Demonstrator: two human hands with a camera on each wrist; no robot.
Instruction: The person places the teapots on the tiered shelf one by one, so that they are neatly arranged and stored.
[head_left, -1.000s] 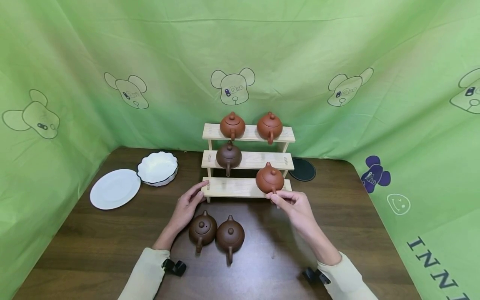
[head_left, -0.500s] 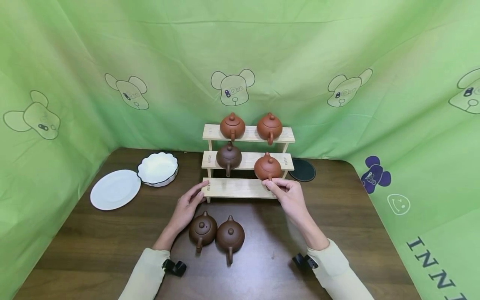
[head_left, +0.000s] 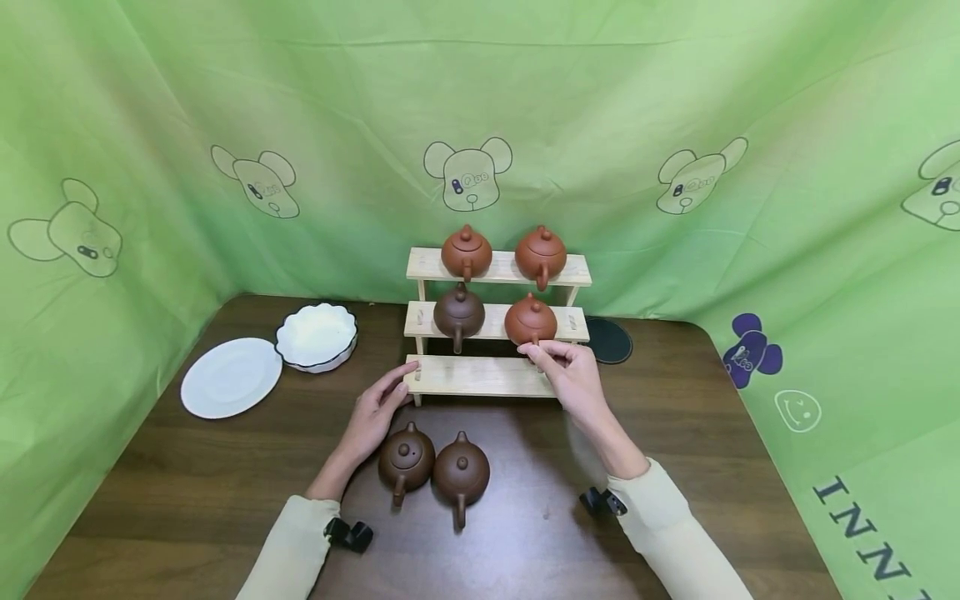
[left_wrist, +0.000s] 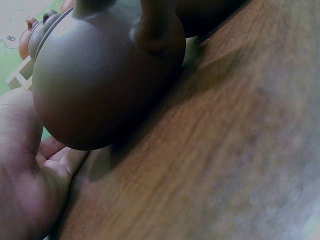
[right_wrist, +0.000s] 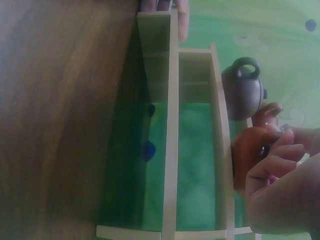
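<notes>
My right hand (head_left: 577, 383) pinches the handle of a reddish-brown teapot (head_left: 531, 318) at the right of the middle tier of a wooden three-tier stand (head_left: 480, 377). In the right wrist view that teapot (right_wrist: 245, 152) sits right at the board, its handle between thumb and fingers. My left hand (head_left: 372, 414) touches the left end of the lowest tier with fairly straight fingers. Close beside it stand two dark brown teapots (head_left: 406, 458) on the table, handles toward me. One dark teapot (left_wrist: 107, 75) fills much of the left wrist view.
Two reddish teapots (head_left: 467, 252) occupy the top tier, and a dark teapot (head_left: 459, 313) sits left on the middle one. A white plate (head_left: 231, 378) and a scalloped white bowl (head_left: 317, 335) lie to the left. A black round mat (head_left: 609, 341) is behind the stand's right side.
My right hand has carried the reddish teapot from over the lowest tier back and slightly left, to the middle tier. My left hand has stayed at the stand's end.
</notes>
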